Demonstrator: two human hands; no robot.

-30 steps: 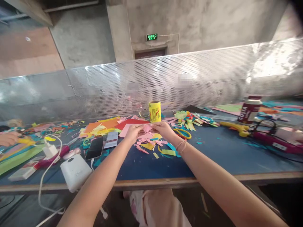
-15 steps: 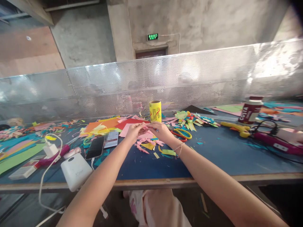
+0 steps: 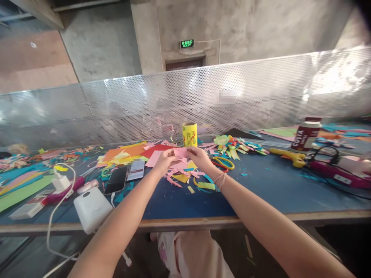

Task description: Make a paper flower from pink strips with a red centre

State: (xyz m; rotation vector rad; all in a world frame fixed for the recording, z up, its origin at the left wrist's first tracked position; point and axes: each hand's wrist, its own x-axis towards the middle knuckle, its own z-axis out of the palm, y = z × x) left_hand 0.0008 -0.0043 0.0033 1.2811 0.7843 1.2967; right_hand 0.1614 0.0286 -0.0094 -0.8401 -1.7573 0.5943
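Observation:
A small piece of pink paper [image 3: 181,153] is held up between my two hands, just in front of a yellow cardboard tube [image 3: 189,135] standing upright. My left hand [image 3: 165,161] pinches its left side. On its right edge the fingers of my right hand [image 3: 199,157] are closed. Below my hands lie pink paper scraps [image 3: 174,180] and yellow bits. Scissors [image 3: 222,163] with red and yellow handles rest just right of my right hand, partly hidden by it. Orange sheets [image 3: 124,151] and a red sheet [image 3: 159,150] lie behind my left hand.
Two phones, one dark [image 3: 116,180], and a white power bank [image 3: 92,210] with a cable lie at left. On the right are a paper-strip pile [image 3: 239,146], a yellow glue gun [image 3: 290,156], a brown bottle [image 3: 306,134] and a purple power strip [image 3: 339,175]. A perforated metal screen [image 3: 139,108] stands behind.
My hands have moved slightly apart, and the pink paper now shows flat between them. Before, the fingers were together over it. The things on the table stay put.

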